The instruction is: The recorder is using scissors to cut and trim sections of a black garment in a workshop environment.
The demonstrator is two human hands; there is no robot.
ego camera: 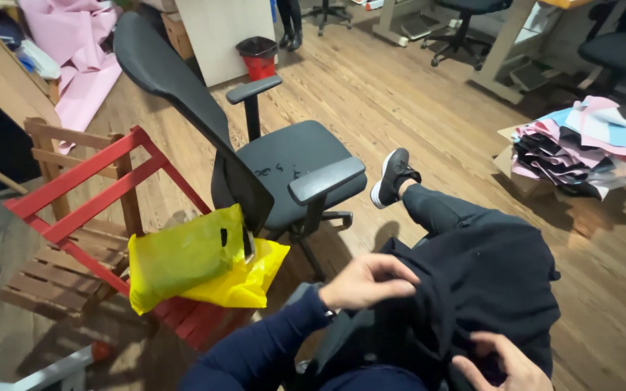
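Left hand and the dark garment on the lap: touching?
Touching. The head view shows the left hand with fingers curled onto the edge of the dark garment, no gap between them.

I count two hands of mine, left hand (368,282) and right hand (503,366), both pinching one dark garment (480,289) on my lap. One shoe (394,177) shows. There are two yellow plastic bags (193,261) on one red folding chair (103,210), beside one wooden folding chair (56,271). One black office chair (269,159) stands close; more office chairs sit farther back, cropped. One red bin (259,58), one pile of coloured sheets (581,145).
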